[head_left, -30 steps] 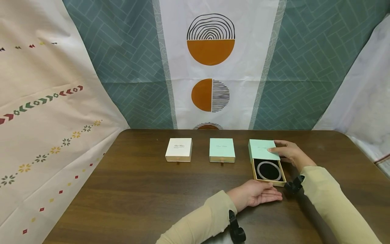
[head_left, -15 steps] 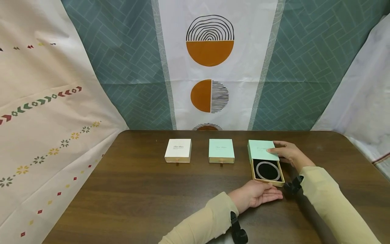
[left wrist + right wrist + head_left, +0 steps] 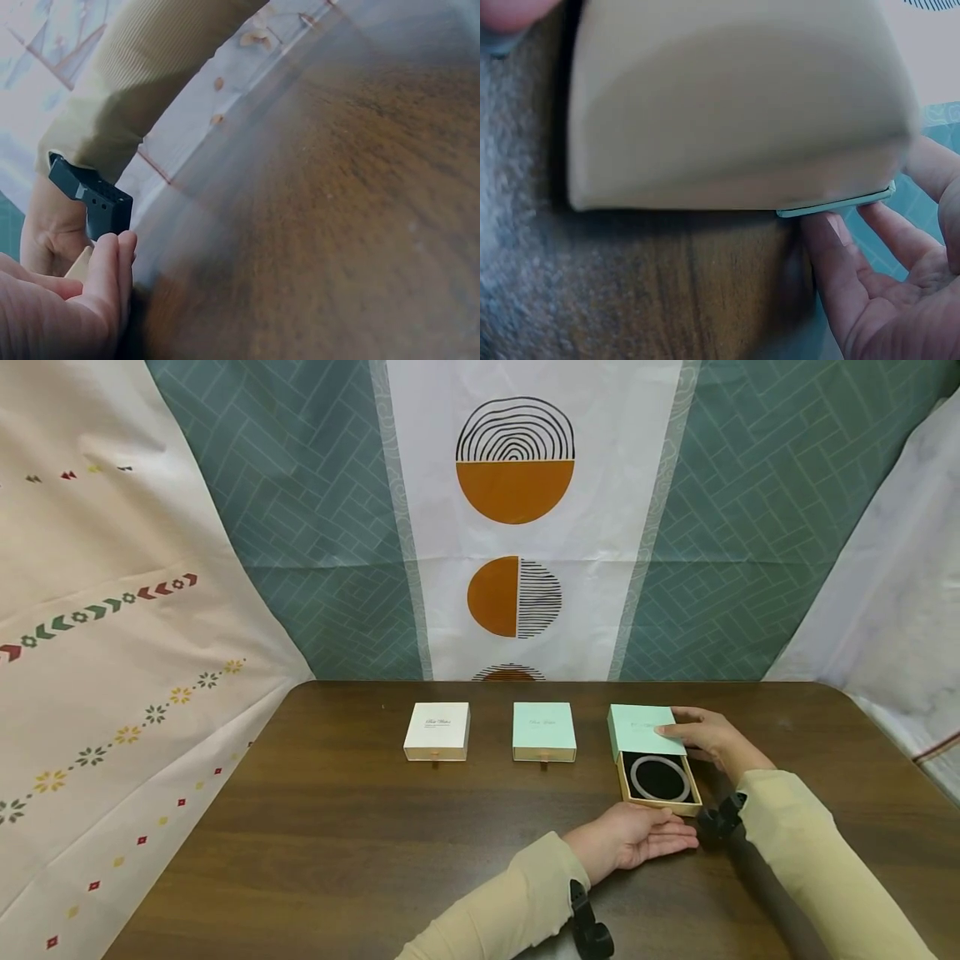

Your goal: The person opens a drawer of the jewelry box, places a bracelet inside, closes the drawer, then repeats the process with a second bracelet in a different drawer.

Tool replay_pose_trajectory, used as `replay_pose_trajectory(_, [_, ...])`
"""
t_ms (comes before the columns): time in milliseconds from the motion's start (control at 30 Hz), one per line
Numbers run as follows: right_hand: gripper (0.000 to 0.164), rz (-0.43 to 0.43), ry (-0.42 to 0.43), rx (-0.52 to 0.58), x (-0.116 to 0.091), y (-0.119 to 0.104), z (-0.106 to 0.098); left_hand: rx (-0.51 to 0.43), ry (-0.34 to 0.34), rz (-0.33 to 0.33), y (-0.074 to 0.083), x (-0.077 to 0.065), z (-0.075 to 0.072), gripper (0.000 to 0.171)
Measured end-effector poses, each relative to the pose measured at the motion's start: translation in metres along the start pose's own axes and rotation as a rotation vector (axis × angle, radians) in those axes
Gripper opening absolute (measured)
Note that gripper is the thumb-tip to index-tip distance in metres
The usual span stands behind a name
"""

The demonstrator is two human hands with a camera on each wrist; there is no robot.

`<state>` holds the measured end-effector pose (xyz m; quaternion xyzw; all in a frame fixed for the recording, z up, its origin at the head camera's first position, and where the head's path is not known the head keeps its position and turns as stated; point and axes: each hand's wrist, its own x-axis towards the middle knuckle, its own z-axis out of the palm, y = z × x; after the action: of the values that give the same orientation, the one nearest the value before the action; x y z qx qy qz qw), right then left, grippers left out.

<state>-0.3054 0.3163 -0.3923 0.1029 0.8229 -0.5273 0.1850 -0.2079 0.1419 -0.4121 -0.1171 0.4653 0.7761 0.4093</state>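
At the right of the table, a mint-green drawer-style gift box (image 3: 633, 723) has its gold-edged drawer (image 3: 695, 795) slid partway out. Inside, a pale bangle (image 3: 660, 798) rests on black padding. My right hand (image 3: 712, 740) grips the sleeve, thumb on top and fingers at its far right side; the right wrist view shows its fingertips (image 3: 832, 229) at the green edge beside the beige drawer wall (image 3: 735, 112). Palm up, my left hand (image 3: 628, 839) is at the drawer's front, thumb against it and fingers straight. A beige corner (image 3: 79, 264) shows behind its fingers in the left wrist view.
A second mint box (image 3: 543, 727), closed, stands to the left, with a closed white box (image 3: 437, 727) farther left. Both have small brown pull tabs. The brown wooden table (image 3: 337, 843) ends at a patterned cloth backdrop (image 3: 345, 527).
The drawer has slid very slightly inward, with my left hand at its front. My right hand keeps its grip on the sleeve. The head view has shifted a little.
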Motion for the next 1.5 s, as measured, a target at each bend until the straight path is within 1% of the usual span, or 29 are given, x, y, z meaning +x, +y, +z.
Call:
replay_pose_trajectory(267, [0.088,-0.005,-0.005,0.004,-0.001,-0.002,0.001,-0.009,-0.001,0.003,0.002,0.004,0.000,0.029])
replay_pose_trajectory(600, [0.087,0.001,-0.001,-0.009,-0.001,-0.001,0.000,0.014,-0.041,-0.009,0.004,0.009,-0.003,0.033])
replay_pose_trajectory(867, [0.086,0.011,0.005,0.006,0.002,-0.002,0.000,0.031,-0.056,0.012,0.006,0.015,-0.005,0.032])
replay_pose_trajectory(1067, [0.087,0.027,-0.002,0.000,0.001,-0.002,-0.001,0.035,-0.071,0.018,0.008,0.017,-0.007,0.033])
replay_pose_trajectory(1367, [0.088,0.031,0.002,0.000,0.001,-0.002,-0.001,0.055,-0.063,0.030,0.013,0.018,-0.006,0.035])
replay_pose_trajectory(1500, [0.088,0.033,-0.012,-0.007,0.001,-0.002,-0.002,0.044,-0.050,0.017,0.014,0.019,-0.006,0.035])
